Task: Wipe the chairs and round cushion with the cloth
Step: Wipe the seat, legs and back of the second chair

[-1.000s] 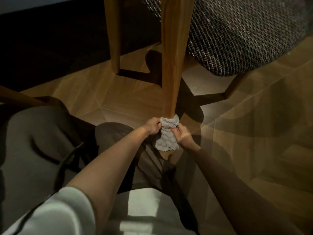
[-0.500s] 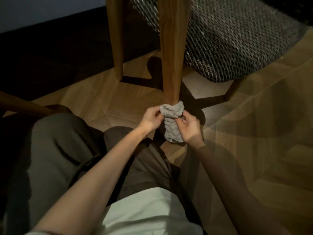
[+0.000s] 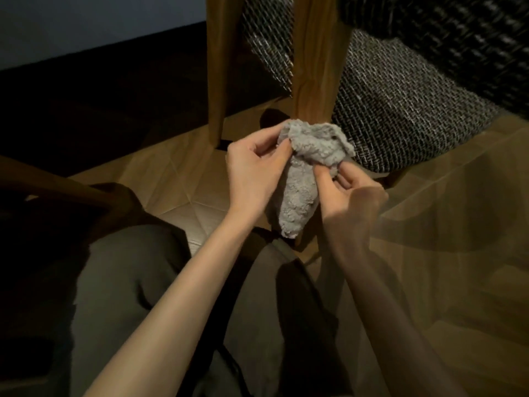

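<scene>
In the head view, the person crouches on the wooden floor [image 3: 435,230], and both bare forearms reach forward to a chair leg [image 3: 315,67] of light wood. The grey cloth [image 3: 303,173] is at the lower part of this leg, between the two hands. Its bunched upper part lies against the front of the leg and hides the leg's bottom, and the rest hangs down as a narrow tail. I cannot tell if the cloth goes fully around the leg. The left hand [image 3: 254,164] pinches the upper left edge of the cloth with the thumb and the curled fingertips. The right hand [image 3: 349,193] is closed on the right side of the cloth, with the thumb pressed into the fabric and the fingers curled behind it. A second wooden leg [image 3: 219,67] stands to the left, a little further back. To the right of the legs there is a cushion [image 3: 400,116] of grey woven fabric with a rounded edge, just beside the cloth. The person's dark trousers [image 3: 128,282] fill the lower left, and above them a dark wooden bar [image 3: 57,184] crosses the left edge in shadow.
</scene>
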A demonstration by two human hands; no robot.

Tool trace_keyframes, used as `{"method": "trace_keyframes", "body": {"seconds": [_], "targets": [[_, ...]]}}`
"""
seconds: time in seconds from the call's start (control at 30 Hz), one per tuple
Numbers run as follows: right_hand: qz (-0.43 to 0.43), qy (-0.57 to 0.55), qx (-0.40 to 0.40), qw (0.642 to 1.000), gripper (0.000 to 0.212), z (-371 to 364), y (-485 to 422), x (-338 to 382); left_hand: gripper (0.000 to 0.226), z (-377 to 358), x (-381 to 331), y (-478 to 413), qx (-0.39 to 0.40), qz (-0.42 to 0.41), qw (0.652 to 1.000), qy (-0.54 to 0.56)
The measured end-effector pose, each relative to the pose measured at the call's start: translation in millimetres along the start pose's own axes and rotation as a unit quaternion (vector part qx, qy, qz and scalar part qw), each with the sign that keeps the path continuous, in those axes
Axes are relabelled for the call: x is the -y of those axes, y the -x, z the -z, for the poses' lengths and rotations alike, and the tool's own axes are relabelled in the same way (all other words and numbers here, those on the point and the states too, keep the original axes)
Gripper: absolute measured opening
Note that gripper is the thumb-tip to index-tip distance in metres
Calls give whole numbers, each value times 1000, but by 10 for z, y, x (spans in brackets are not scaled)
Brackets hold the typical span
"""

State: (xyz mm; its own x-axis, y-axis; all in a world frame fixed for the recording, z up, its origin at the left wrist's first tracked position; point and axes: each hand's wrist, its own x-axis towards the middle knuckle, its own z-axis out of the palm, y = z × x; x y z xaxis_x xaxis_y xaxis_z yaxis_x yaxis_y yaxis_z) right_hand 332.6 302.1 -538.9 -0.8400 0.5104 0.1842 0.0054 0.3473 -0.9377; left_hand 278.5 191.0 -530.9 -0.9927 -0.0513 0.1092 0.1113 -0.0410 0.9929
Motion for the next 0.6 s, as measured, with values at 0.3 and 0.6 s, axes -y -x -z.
{"method": "trace_keyframes", "body": {"seconds": [0.3,0.6], "targets": [[-44,33,97,994,12,106,-100,963,21,63,-902,-109,-97,78,992,33],[-243,-94,257,931,22,366,30,1939,13,525,-2177,430,-99,173,967,-157]]}}
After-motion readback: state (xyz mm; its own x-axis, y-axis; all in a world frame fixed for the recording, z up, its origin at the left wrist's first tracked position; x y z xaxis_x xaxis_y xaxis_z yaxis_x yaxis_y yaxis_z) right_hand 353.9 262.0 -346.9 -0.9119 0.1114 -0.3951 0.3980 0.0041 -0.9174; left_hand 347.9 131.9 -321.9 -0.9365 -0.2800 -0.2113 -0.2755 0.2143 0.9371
